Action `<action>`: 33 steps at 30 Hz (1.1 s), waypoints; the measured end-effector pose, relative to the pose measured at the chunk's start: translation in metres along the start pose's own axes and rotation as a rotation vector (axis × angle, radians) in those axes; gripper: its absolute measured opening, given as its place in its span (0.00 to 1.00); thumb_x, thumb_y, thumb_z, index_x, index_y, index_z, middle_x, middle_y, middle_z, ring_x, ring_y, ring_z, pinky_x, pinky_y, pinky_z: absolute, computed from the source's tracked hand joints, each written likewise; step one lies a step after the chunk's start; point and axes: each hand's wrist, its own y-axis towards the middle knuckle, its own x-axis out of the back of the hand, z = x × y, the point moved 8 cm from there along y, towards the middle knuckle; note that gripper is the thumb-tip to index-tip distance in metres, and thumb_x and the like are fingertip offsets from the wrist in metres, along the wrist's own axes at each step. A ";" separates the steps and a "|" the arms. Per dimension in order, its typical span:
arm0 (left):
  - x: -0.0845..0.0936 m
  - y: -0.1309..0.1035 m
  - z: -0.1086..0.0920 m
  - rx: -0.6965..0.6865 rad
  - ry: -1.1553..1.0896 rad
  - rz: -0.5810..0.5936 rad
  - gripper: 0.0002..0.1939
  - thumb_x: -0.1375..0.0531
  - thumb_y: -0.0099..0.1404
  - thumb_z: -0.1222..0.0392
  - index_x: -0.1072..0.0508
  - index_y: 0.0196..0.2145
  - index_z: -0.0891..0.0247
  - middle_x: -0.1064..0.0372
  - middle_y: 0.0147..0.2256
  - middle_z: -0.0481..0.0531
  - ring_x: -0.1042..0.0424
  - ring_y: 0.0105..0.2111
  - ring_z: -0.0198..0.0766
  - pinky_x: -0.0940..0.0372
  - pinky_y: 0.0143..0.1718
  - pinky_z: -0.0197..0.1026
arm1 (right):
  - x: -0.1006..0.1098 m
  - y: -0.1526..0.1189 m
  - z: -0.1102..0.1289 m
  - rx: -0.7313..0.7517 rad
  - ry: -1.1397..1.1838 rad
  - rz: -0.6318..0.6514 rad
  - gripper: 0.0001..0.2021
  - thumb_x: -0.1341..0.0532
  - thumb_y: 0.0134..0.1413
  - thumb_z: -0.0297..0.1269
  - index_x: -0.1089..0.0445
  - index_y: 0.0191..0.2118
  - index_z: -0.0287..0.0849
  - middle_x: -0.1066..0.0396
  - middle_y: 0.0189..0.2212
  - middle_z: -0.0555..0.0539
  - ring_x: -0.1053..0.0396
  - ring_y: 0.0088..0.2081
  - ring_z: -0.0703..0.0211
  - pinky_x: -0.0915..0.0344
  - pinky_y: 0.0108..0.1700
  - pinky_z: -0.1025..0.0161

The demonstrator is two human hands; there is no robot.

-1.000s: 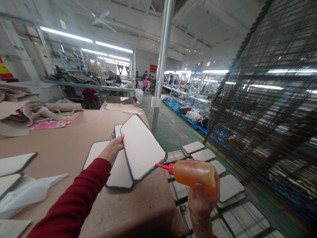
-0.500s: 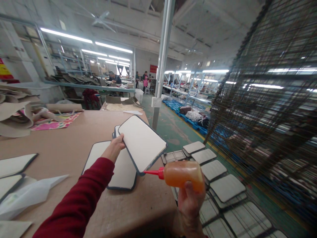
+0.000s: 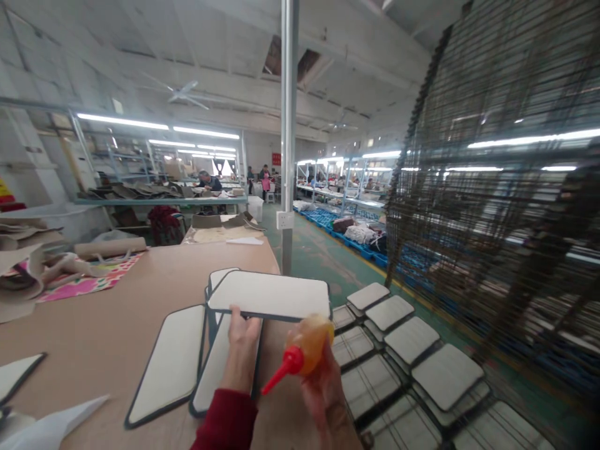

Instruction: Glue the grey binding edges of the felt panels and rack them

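Observation:
My left hand (image 3: 242,328), in a dark red sleeve, grips the near edge of a white rectangular panel (image 3: 272,294) with rounded corners and a dark rim. The panel is held up over the table's right edge. My right hand (image 3: 323,378) is wrapped round a squeeze bottle (image 3: 313,344) of amber liquid; its red nozzle points down and left, apart from the panel. Beneath my left hand, a similar panel (image 3: 213,369) lies on the table, beside another panel (image 3: 169,362) to its left. Part of one more shows behind the held panel.
The brown-topped table (image 3: 107,331) bears a white sheet (image 3: 70,425) and fabric pieces (image 3: 89,275) at left. At right, wire racks (image 3: 370,375) carry several white panels. A post (image 3: 288,156) stands beyond the table, and a tall wire rack (image 3: 469,156) rises at right.
The held panel has turned so its long side lies across the view. The bottle has swung, its nozzle now tilted down and away from the panel. My head view has shifted slightly.

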 end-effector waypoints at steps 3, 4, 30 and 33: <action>-0.002 -0.012 0.015 -0.065 -0.117 -0.050 0.25 0.67 0.71 0.57 0.36 0.55 0.57 0.26 0.33 0.55 0.26 0.34 0.36 0.30 0.34 0.33 | -0.010 0.010 -0.007 0.009 0.037 0.019 0.16 0.31 0.40 0.44 0.26 0.36 0.43 0.23 0.35 0.48 0.27 0.40 0.60 0.31 0.42 0.65; -0.004 -0.015 0.018 -0.073 -0.164 -0.045 0.25 0.65 0.71 0.57 0.36 0.54 0.57 0.26 0.34 0.55 0.26 0.34 0.37 0.30 0.34 0.34 | -0.011 0.013 -0.006 0.018 0.044 0.017 0.16 0.30 0.40 0.44 0.26 0.36 0.43 0.24 0.34 0.48 0.27 0.40 0.60 0.31 0.43 0.66; -0.144 -0.014 -0.076 -0.676 1.719 0.593 0.38 0.35 0.45 0.55 0.35 0.54 0.68 0.39 0.56 0.64 0.41 0.56 0.52 0.47 0.55 0.45 | 0.008 0.017 0.000 -0.140 -0.029 0.028 0.19 0.32 0.43 0.47 0.27 0.40 0.41 0.24 0.38 0.44 0.27 0.40 0.52 0.33 0.47 0.52; -0.146 0.000 -0.058 -0.580 1.755 0.781 0.29 0.36 0.44 0.54 0.28 0.45 0.69 0.28 0.44 0.58 0.31 0.44 0.49 0.38 0.42 0.40 | 0.009 0.015 0.003 -0.118 -0.020 -0.009 0.21 0.32 0.41 0.47 0.27 0.40 0.39 0.24 0.38 0.42 0.26 0.40 0.53 0.33 0.47 0.54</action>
